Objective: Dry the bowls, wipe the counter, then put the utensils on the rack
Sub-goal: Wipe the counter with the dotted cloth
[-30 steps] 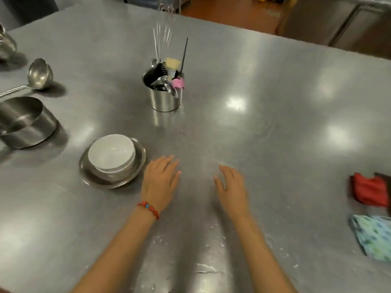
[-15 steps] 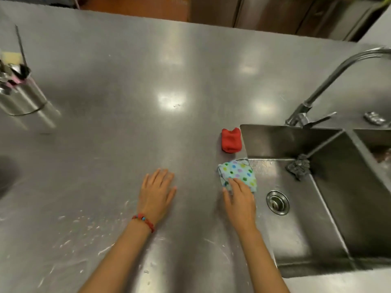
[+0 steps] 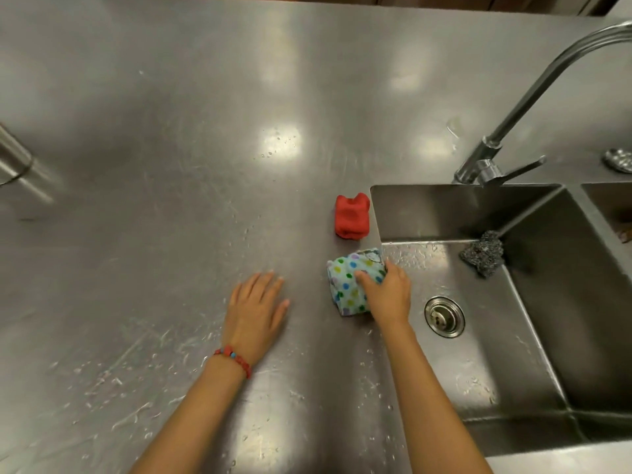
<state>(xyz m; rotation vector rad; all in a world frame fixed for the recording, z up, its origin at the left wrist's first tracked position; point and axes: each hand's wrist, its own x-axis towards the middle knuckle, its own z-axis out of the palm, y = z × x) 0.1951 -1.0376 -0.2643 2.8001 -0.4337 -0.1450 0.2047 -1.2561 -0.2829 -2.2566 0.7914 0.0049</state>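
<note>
A light blue cloth with coloured dots lies bunched on the steel counter right beside the sink's left edge. My right hand is closed around its right side, thumb on top. Just behind it sits a crumpled red cloth, untouched. My left hand rests flat on the counter with fingers spread, holding nothing; a red bead bracelet is on that wrist. The bowls are out of view. Only a blurred sliver of the metal utensil holder shows at the left edge.
A steel sink with a round drain fills the right side; a steel scourer lies at its back wall. The tap arches over it. Water drops and white streaks mark the counter near me.
My view swung right from the bowls and utensil holder to the sink. My right hand reached the dotted cloth and closed on it, bunching it up. My left hand stays flat.
</note>
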